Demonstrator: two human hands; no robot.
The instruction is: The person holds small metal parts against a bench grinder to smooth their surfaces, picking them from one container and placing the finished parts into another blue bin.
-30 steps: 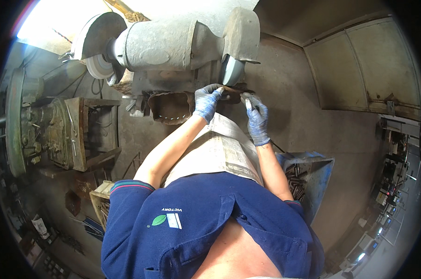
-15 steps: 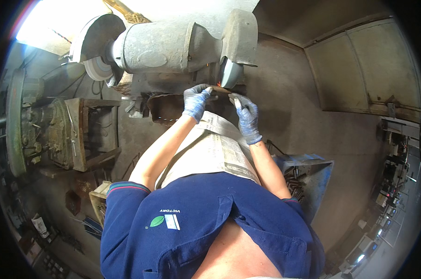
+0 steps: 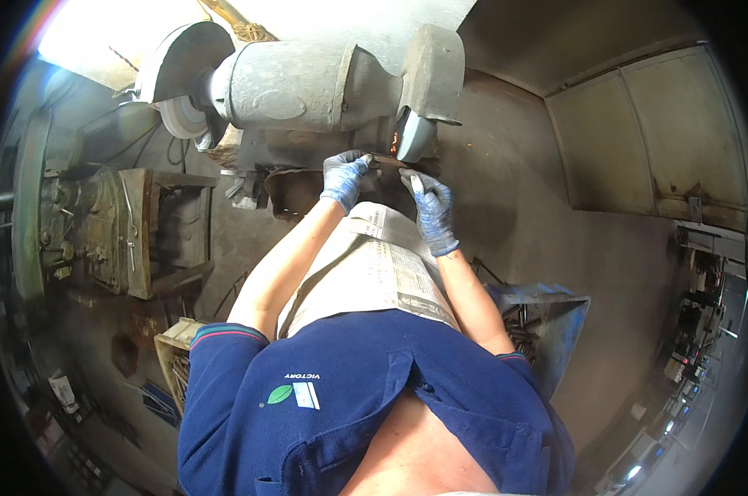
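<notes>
This is a metalworking workshop: a grey, barrel-shaped metal grinder (image 3: 295, 87) with hooded wheels (image 3: 416, 136) stands beyond the blue-gloved left hand (image 3: 344, 176), orange sparks (image 3: 394, 143) glow ahead of the blue-gloved right hand (image 3: 432, 207), a grimy greenish-brown machine (image 3: 99, 227) stands well left of the left hand, and a blue open-topped bin (image 3: 562, 326) sits behind and right of the right hand.

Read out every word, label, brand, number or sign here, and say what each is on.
Navy shirt: one white word, upside down, beside a green leaf and a white-and-blue emblem; legible, but I won't copy it out.
Newspaper sheets: printed text, too small to read.
Double-wheel grinder: oval mark on the motor housing, nothing readable.
</notes>
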